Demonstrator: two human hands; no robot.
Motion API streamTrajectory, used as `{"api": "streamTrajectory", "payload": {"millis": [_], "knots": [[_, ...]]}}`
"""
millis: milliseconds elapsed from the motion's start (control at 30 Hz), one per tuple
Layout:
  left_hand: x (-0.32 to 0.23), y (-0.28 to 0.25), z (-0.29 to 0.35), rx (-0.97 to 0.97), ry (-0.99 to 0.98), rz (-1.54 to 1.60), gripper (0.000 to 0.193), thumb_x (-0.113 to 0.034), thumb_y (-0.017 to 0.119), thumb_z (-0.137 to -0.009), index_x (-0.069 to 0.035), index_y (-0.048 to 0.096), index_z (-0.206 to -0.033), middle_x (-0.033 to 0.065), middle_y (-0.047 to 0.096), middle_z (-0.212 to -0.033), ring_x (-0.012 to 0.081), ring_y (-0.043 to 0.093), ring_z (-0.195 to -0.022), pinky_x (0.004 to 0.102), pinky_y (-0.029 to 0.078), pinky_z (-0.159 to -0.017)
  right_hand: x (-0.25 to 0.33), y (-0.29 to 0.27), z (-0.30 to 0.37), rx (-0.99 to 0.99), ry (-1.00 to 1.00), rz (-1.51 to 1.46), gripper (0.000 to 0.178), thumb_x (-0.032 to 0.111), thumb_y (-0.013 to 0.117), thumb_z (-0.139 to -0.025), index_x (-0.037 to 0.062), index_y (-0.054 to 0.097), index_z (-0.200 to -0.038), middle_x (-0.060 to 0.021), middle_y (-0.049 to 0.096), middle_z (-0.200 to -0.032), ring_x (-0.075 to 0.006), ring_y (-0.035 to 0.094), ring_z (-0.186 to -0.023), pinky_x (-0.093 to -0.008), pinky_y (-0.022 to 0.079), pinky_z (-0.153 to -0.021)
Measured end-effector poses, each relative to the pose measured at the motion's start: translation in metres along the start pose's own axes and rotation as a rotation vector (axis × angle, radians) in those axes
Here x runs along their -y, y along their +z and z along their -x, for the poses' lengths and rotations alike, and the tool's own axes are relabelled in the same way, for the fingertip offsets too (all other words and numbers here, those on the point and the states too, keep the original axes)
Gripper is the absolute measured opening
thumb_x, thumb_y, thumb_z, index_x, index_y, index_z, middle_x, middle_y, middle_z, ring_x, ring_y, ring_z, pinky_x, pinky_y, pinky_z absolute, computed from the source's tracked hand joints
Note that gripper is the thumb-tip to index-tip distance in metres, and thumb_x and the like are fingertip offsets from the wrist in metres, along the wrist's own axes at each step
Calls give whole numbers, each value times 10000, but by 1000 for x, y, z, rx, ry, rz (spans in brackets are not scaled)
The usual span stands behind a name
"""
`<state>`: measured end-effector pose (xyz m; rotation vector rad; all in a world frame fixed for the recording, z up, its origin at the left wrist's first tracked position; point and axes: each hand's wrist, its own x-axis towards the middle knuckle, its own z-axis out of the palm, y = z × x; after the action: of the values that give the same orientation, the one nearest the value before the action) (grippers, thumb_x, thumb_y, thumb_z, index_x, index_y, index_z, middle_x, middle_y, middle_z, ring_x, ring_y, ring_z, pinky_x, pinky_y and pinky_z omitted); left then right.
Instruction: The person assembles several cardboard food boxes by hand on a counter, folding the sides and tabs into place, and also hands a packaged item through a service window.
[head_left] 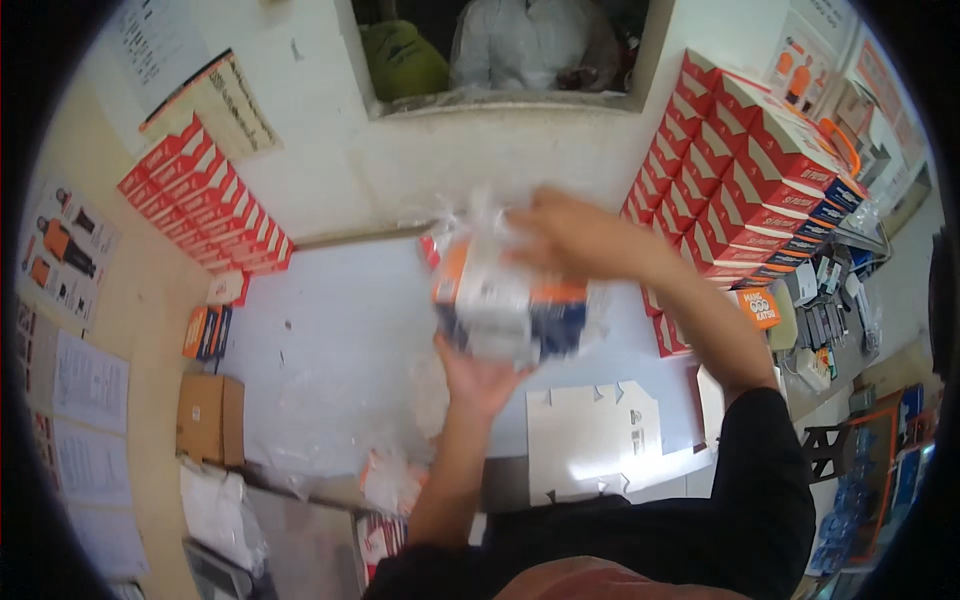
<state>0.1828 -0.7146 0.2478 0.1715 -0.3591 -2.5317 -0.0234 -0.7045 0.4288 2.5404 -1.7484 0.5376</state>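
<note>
A clear plastic bag (490, 262) holds a bundle of orange, white and navy folded cartons (492, 290) above the middle of the table. My left hand (478, 383) grips the bundle from below at its near side, palm under it. My right hand (565, 238) is at the bag's upper right, by its crumpled top. Motion smears the right fingers, so their hold on the plastic is not clear. A flat white carton blank (590, 440) lies on the table, right of my left forearm.
Red and white boxes stand in a tall stack (740, 190) at the right and a smaller stack (215, 205) at the far left. A brown cardboard box (211, 418) sits on the left side. Loose clear plastic (300, 430) lies on the pale tabletop (330, 320). A wall opening (505, 105) is at the back.
</note>
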Motion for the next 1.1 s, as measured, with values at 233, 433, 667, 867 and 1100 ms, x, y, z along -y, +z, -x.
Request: {"api": "streamTrajectory", "payload": {"millis": [233, 433, 667, 867, 1100], "knots": [[-17, 93, -155, 17, 38, -81, 860, -764, 435, -832, -233, 394, -1507, 99, 317, -1569, 370, 348, -1407, 663, 323, -1093, -91, -135, -59, -107, 354, -89, 312, 318, 695, -921, 9, 733, -935, -146, 724, -791, -215, 694, -701, -349, 541, -676], [-39, 137, -277, -54, 100, -22, 846, -694, 457, -858, -116, 404, -1473, 174, 353, -1511, 415, 358, -1389, 631, 340, -1121, -217, -165, -128, -360, 375, 23, 277, 285, 740, -837, 10, 744, -868, -179, 743, -819, -289, 740, -748, -387, 582, -731], [-59, 146, -361, -52, 132, -61, 872, -725, 401, -858, -116, 397, -1482, 172, 367, -1510, 396, 386, -1376, 634, 344, -1112, -295, -165, -191, -661, 466, 248, 271, 254, 800, -746, 12, 735, -849, -201, 734, -841, -355, 732, -852, -417, 581, -802], [-83, 126, -389, -52, 166, -77, 1025, -840, 359, -832, -114, 292, -1553, 187, 266, -1591, 420, 326, -1432, 654, 302, -1133, -306, -152, -211, -741, 477, 57, 260, 204, 781, -762, -9, 726, -902, -245, 719, -952, -387, 710, -958, -462, 566, -832], [-65, 122, -379, -64, 95, -72, 1128, -833, 478, -847, -128, 49, -1616, 238, 101, -1652, 506, 250, -1461, 652, 261, -1169, -287, -155, -148, -952, 253, 61, 343, 250, 713, -883, -2, 687, -1114, -233, 724, -1030, -354, 710, -986, -427, 552, -881]]}}
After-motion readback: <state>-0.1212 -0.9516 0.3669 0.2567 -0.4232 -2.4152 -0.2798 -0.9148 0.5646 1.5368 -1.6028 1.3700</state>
